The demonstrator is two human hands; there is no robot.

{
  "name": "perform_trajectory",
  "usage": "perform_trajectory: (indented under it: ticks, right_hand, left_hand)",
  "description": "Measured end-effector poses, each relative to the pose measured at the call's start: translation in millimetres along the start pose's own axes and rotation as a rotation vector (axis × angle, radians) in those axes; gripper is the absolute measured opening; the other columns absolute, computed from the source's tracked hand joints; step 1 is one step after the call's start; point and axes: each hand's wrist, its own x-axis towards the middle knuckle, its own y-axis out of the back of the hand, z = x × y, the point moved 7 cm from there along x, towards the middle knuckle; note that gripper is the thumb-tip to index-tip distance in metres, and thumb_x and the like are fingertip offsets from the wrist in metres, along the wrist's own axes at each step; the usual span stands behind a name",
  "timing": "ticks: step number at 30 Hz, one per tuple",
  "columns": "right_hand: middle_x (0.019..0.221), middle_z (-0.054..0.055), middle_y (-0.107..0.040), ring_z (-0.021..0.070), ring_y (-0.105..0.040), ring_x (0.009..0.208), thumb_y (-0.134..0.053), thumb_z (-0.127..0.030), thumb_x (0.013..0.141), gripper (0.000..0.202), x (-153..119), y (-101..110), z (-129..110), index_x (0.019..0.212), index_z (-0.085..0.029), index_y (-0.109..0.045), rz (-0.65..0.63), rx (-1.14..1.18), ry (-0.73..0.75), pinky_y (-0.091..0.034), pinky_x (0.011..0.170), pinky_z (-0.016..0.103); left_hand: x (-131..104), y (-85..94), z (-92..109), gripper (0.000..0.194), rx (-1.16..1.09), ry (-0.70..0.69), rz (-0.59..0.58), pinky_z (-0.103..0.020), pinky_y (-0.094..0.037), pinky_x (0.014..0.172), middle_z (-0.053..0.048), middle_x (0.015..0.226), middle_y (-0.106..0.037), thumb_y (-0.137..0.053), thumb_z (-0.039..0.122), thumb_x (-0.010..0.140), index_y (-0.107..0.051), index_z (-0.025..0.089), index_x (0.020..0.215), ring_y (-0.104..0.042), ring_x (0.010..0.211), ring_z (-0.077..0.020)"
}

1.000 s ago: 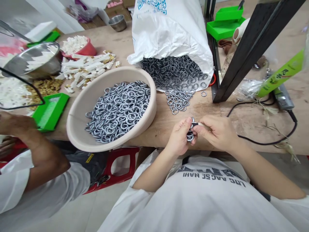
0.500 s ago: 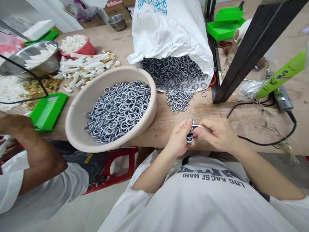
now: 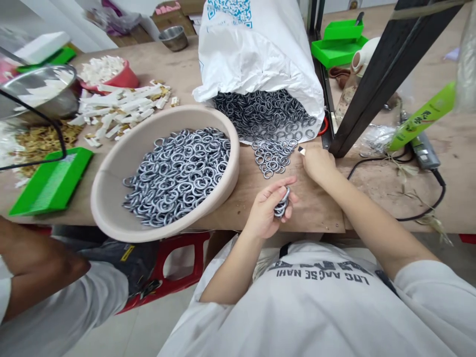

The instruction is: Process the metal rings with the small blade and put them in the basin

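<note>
Several metal rings [image 3: 281,205] are held in my left hand [image 3: 267,207], above the table's front edge. My right hand [image 3: 319,163] is closed on a small tool with a black tip [image 3: 301,150], just right of a small pile of loose rings [image 3: 270,157]. Behind that pile, a white sack [image 3: 256,54] lies with its mouth open and dark rings spilling out. To the left stands a large beige basin [image 3: 107,198] holding a heap of grey rings [image 3: 182,173].
A black metal post [image 3: 375,84] rises at the right, near a power strip [image 3: 426,151] and cable. At left are a green tray [image 3: 55,183], white pieces [image 3: 119,109], a steel bowl [image 3: 70,96] and a co-worker's arm [image 3: 40,263].
My right hand has moved away from my left, forward to the loose rings, carrying the small tool. My left hand has opened its fingers somewhat around the rings. The view has shifted slightly.
</note>
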Motion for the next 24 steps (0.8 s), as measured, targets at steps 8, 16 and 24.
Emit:
perform_trajectory:
  ticks: [8, 16, 24]
  right_hand:
    - [0.105, 0.022, -0.071, 0.0332, -0.067, 0.092, -0.044, -0.029, 0.096, 0.031, -14, -6, 4, 0.110, -0.011, -0.064, 0.000, 0.019, 0.091, -0.046, 0.078, 0.039]
    - [0.075, 0.001, -0.063, 0.0152, -0.054, 0.068, -0.044, -0.037, 0.099, 0.030, -72, 28, -17, 0.076, -0.020, -0.052, -0.174, 0.554, 0.362, -0.033, 0.061, 0.027]
    - [0.066, -0.001, -0.057, 0.0143, -0.050, 0.063, -0.051, -0.032, 0.096, 0.027, -77, 38, -7, 0.072, -0.020, -0.052, -0.072, 0.698, 0.300, -0.030, 0.058, 0.028]
  left_hand:
    - [10, 35.3, 4, 0.039, -0.019, -0.047, 0.179, -0.017, -0.032, 0.034, -0.002, 0.080, -0.066, -0.072, 0.053, 0.078, -0.058, 0.017, 0.084, -0.056, 0.048, -0.0074]
    - [14, 11.7, 10, 0.030, 0.512, -0.272, 0.144, -0.021, -0.033, 0.047, 0.004, 0.060, -0.051, -0.068, 0.048, 0.085, -0.062, 0.019, 0.084, -0.046, 0.048, -0.0078]
    - [14, -10.6, 12, 0.028, 0.747, -0.320, 0.076, -0.022, -0.035, 0.053, 0.000, 0.069, -0.058, -0.062, 0.046, 0.089, -0.062, 0.019, 0.084, -0.047, 0.056, -0.0107]
